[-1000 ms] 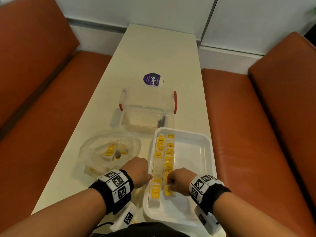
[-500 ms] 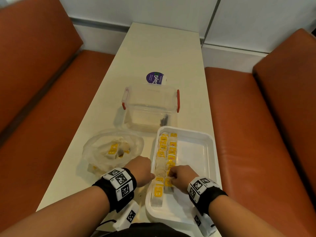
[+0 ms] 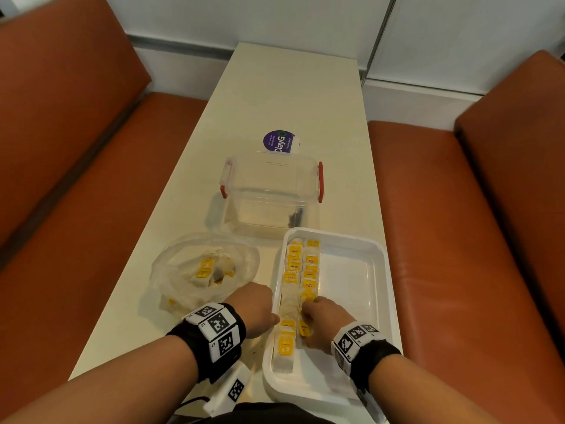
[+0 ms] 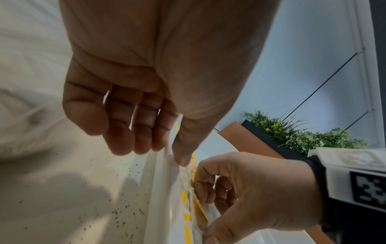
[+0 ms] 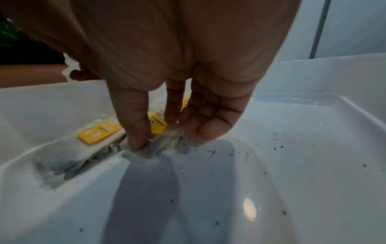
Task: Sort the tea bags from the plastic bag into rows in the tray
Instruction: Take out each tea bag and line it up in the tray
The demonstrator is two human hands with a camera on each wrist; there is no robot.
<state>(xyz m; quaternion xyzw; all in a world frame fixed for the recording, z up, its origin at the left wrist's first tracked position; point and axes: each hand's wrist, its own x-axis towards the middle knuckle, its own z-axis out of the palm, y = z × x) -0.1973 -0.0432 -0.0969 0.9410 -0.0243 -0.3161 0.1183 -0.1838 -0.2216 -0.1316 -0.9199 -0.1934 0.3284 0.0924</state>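
A white tray (image 3: 351,286) lies at the table's near right. Along its left side run two rows of tea bags (image 3: 298,270) with yellow tags. My right hand (image 3: 315,319) is inside the tray at the near end of the second row. In the right wrist view its thumb and fingers (image 5: 160,133) pinch a crumpled tea bag (image 5: 146,152) with a yellow tag (image 5: 158,124). My left hand (image 3: 269,313) sits at the tray's left rim with loosely curled fingers. Its thumb (image 4: 181,158) touches the first row. The clear plastic bag (image 3: 183,289) on the left holds more tea bags.
A clear lidless box with red latches (image 3: 272,203) stands just beyond the tray, with a purple round label (image 3: 279,142) behind it. Tea dust speckles the tray floor (image 5: 271,148). Orange benches (image 3: 443,240) flank the narrow cream table (image 3: 290,93).
Both hands stay at the near end of the rows. The right hand keeps working the same tea bag; the head view has shifted slightly.
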